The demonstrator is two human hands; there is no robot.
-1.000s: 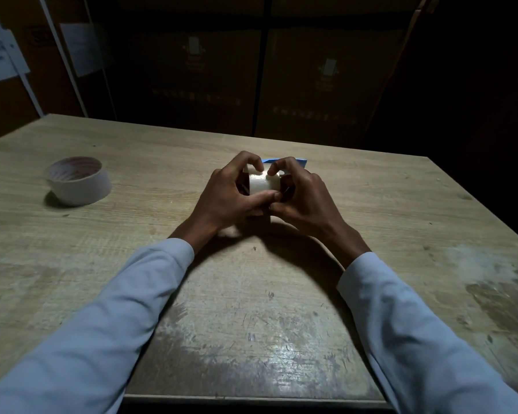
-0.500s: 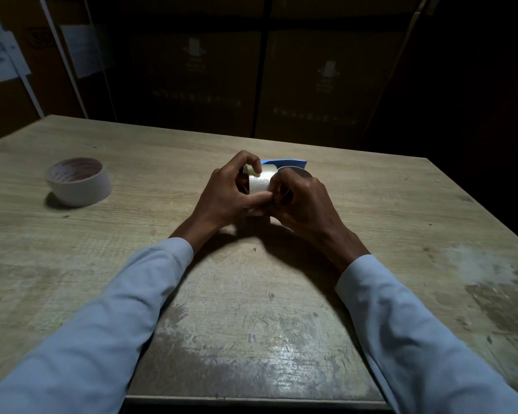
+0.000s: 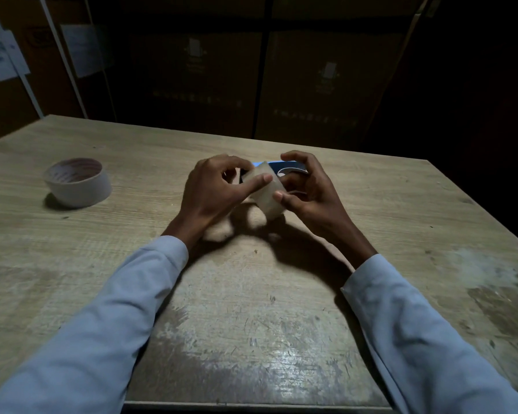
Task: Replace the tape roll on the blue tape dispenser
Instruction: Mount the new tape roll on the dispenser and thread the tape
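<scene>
Both hands meet at the table's middle. My left hand point(image 3: 213, 189) pinches a translucent strip of tape point(image 3: 266, 194) between thumb and forefinger. My right hand point(image 3: 308, 189) touches the strip's right edge with its thumb, and its fingers curl over the blue tape dispenser point(image 3: 287, 168). Only the dispenser's top shows behind the hands; a serrated cutter edge point(image 3: 239, 176) peeks out between the left fingers. The roll on the dispenser is hidden.
A second, off-white tape roll point(image 3: 77, 182) lies flat at the table's far left. The worn wooden table point(image 3: 251, 324) ends at a near edge below my sleeves. Dark stacked cartons point(image 3: 311, 85) stand behind the far edge.
The hands were closed tightly around the white roll and dispenser. Now they have spread apart, and a strip of tape is drawn out between them toward me.
</scene>
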